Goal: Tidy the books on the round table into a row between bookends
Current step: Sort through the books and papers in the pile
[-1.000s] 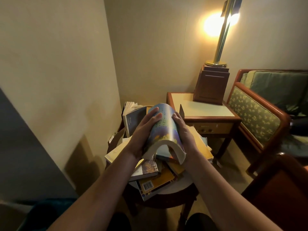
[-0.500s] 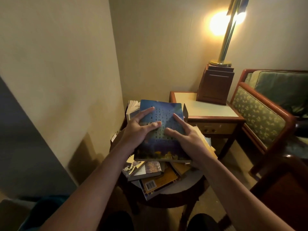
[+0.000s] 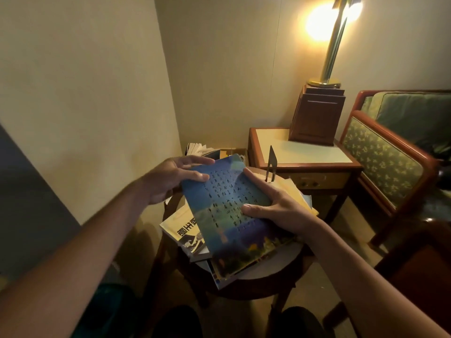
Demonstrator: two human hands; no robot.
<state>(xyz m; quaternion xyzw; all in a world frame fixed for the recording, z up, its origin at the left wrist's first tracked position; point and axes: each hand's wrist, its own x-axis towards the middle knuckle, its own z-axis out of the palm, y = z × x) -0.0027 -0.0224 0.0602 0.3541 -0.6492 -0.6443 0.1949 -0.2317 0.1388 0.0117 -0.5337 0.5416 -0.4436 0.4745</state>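
Left hand (image 3: 168,181) pinches the blue paperback (image 3: 219,203) at its ten o'clock corner, thumb flat on the cover and fingers curled behind. The right hand (image 3: 278,206) grips the three o'clock edge, thumb on top and index finger laid along the side. The book tilts over a loose pile of books (image 3: 180,223) on the round table (image 3: 280,272); whether its lower edge rests there cannot be told. The glossy card cover, printed with columns of dark characters, looks slick and bendable. The book is likely light, and safest held at both long edges. A thin dark metal bookend (image 3: 272,162) stands upright at the table's one o'clock, and fanned pages of upright books (image 3: 197,148) show at eleven.
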